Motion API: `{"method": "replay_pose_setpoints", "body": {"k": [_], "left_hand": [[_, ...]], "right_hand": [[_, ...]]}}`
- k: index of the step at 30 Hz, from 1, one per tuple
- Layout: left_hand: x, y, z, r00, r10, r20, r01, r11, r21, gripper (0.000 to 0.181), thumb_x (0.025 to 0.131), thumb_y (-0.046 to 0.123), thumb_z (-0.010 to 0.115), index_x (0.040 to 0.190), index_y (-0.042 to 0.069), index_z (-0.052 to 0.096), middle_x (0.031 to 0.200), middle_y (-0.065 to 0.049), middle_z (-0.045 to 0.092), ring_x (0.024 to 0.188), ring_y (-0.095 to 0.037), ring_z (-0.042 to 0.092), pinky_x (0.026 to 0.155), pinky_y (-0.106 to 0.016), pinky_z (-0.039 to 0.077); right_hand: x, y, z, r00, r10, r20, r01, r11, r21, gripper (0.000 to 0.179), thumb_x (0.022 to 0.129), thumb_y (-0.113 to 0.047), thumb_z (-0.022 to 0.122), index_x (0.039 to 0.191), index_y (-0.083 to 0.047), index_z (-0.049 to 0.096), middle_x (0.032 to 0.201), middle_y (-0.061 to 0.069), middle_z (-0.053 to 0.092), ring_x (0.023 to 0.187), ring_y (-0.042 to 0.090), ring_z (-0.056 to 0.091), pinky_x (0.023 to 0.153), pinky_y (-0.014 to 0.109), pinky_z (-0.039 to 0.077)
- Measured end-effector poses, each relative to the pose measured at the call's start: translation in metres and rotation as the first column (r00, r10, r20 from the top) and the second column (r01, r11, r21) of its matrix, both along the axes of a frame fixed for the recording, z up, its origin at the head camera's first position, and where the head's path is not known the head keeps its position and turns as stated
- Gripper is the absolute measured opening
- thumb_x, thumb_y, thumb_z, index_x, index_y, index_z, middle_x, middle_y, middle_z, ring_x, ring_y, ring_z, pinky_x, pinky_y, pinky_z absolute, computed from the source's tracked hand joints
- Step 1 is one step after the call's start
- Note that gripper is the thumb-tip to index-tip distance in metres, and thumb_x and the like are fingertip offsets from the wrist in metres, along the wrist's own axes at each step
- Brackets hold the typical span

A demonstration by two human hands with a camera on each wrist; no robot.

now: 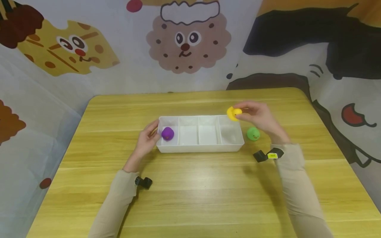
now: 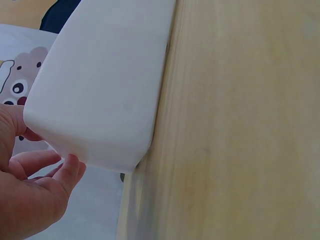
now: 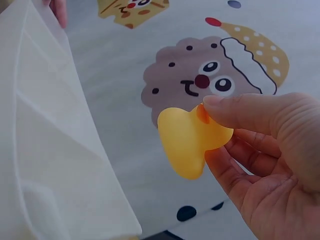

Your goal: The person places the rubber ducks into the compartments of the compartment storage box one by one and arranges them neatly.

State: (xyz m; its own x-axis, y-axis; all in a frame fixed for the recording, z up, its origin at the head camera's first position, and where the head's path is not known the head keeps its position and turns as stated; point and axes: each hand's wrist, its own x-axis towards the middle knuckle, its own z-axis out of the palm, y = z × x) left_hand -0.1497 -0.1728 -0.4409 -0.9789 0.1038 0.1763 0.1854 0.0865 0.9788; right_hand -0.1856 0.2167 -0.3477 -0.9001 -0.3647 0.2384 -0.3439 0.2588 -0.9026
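Note:
A white box (image 1: 200, 148) with a row of compartments stands on the table. My left hand (image 1: 147, 138) holds its left end; in the left wrist view that hand (image 2: 35, 185) has its fingertips against the end wall. A purple toy duck (image 1: 168, 133) sits in the leftmost compartment. Above the back right corner of the box, my right hand (image 1: 258, 115) pinches a yellow rubber duck (image 1: 232, 113). The right wrist view shows the duck (image 3: 182, 142) between thumb and fingers, clear of the box wall (image 3: 65, 135). A green toy duck (image 1: 253, 134) rests on the table just right of the box.
The wooden table (image 1: 190, 185) reaches back to a printed cloth (image 1: 125, 82) with cartoon food figures. Small black cameras (image 1: 144, 182) are strapped to both wrists, over beige sleeves.

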Motion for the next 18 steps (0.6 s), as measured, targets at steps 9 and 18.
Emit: {"method": "replay_pose_setpoints", "body": {"k": [9, 18], "left_hand": [[-0.001, 0.000, 0.000, 1.000, 0.006, -0.009, -0.006, 1.000, -0.009, 0.048, 0.085, -0.019, 0.047, 0.132, -0.019, 0.035, 0.142, -0.032, 0.030, 0.131, -0.044, 0.032, 0.110, -0.041, 0.034], [-0.001, -0.001, 0.000, 1.000, 0.004, -0.007, -0.004, 1.000, -0.020, 0.049, 0.085, -0.020, 0.048, 0.132, -0.019, 0.035, 0.142, -0.032, 0.030, 0.131, -0.044, 0.032, 0.110, -0.041, 0.033]], "right_hand": [[-0.005, -0.023, 0.007, 0.999, 0.054, 0.002, -0.054, 0.998, -0.029, 0.033, 0.079, 0.007, 0.069, 0.111, 0.008, 0.062, 0.113, 0.014, 0.063, 0.098, 0.017, 0.060, 0.085, 0.021, 0.056], [-0.010, -0.046, 0.009, 0.996, 0.092, -0.014, -0.092, 0.995, -0.031, 0.032, 0.078, 0.010, 0.069, 0.109, 0.009, 0.063, 0.112, 0.016, 0.063, 0.095, 0.017, 0.061, 0.083, 0.022, 0.057]]}}
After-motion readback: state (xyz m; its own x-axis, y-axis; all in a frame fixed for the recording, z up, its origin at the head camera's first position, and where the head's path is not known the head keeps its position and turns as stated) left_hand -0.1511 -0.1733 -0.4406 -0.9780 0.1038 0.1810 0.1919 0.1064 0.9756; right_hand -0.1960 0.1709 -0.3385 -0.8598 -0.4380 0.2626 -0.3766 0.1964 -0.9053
